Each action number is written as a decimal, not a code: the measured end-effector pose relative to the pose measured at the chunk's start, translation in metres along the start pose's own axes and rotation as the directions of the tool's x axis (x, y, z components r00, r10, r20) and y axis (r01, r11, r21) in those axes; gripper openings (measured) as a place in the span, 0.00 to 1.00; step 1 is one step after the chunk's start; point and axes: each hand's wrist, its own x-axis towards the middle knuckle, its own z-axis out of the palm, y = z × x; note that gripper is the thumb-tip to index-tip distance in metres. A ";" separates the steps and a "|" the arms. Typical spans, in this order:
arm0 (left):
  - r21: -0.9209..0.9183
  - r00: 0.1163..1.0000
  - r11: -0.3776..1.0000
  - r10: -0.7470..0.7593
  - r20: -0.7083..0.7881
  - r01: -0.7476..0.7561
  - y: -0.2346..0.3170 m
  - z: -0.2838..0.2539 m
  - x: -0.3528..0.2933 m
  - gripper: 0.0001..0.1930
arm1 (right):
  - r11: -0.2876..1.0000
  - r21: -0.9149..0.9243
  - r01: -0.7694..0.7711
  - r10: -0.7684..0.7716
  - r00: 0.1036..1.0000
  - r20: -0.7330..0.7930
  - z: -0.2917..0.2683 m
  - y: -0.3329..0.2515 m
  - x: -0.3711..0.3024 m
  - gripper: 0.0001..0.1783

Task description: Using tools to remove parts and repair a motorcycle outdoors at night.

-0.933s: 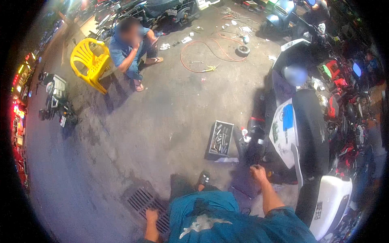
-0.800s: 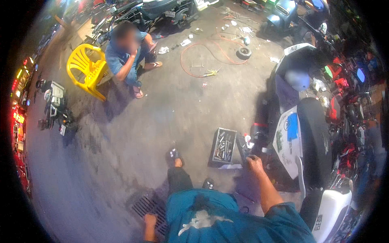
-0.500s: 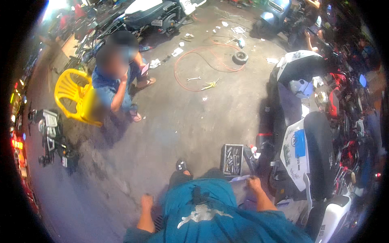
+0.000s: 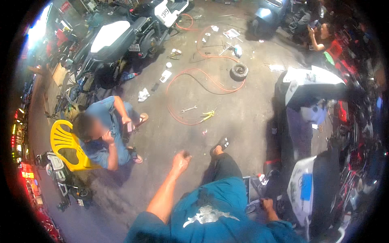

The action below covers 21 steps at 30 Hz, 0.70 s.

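Note:
My left hand (image 4: 181, 162) is held out in front of me over the bare ground, its fingers curled in, with nothing visible in it. Its fingertips look dark. My right hand (image 4: 267, 204) hangs low at my right side, beside the white scooter (image 4: 302, 186); it is dim and blurred, so its fingers cannot be made out. Closest to it is an open tray (image 4: 247, 184), mostly hidden behind my teal shirt. One of my feet, in a dark sandal (image 4: 220, 146), is forward on the ground.
A red hose (image 4: 168, 99) loops over the ground, near a wrench (image 4: 189, 109), a yellow-green air gun (image 4: 208, 115) and a small tyre (image 4: 239, 71). At left a person (image 4: 101, 133) sits on a yellow chair (image 4: 67, 141). Another person (image 4: 322, 36) is at the far right.
My view has moved forward, and my foot is further out. My left hand has risen and reached forward; my right hand has dropped back. The tray is now mostly covered by my body.

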 end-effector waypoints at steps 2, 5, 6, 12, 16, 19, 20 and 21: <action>0.031 0.999 0.999 -0.033 -0.012 0.034 0.040 -0.013 0.039 0.20 | 0.873 0.425 -0.238 0.285 0.957 -0.049 -0.102 -0.123 0.089 0.09; -0.031 0.997 0.997 -0.066 0.047 0.067 0.112 -0.022 0.088 0.21 | 0.931 0.318 0.180 -0.083 0.952 -0.295 -0.191 -0.185 0.198 0.13; -0.104 0.996 0.992 -0.057 0.073 0.064 0.140 -0.032 0.111 0.22 | 0.907 0.394 0.147 -0.043 0.964 -0.261 -0.232 -0.232 0.219 0.14; -0.130 1.000 0.991 0.024 -0.005 -0.024 0.200 -0.024 0.216 0.21 | 0.600 0.798 -0.052 0.069 0.998 0.014 -0.334 -0.401 0.320 0.23; -0.195 0.992 0.981 0.037 0.124 -0.012 0.229 -0.043 0.295 0.24 | 0.592 0.801 -0.087 0.057 0.996 0.066 -0.334 -0.448 0.376 0.20; -0.115 0.984 0.977 0.175 -0.044 -0.179 0.220 -0.045 0.374 0.15 | 0.652 0.752 -0.093 0.008 0.993 0.115 -0.336 -0.488 0.425 0.20; -0.114 0.981 0.975 0.190 -0.035 -0.193 0.227 -0.056 0.410 0.15 | 0.682 0.728 -0.077 -0.004 0.994 0.109 -0.334 -0.494 0.453 0.18; -0.118 0.986 0.979 0.160 -0.052 -0.165 0.227 -0.054 0.430 0.14 | 0.687 0.721 -0.089 0.008 0.993 0.115 -0.330 -0.487 0.468 0.18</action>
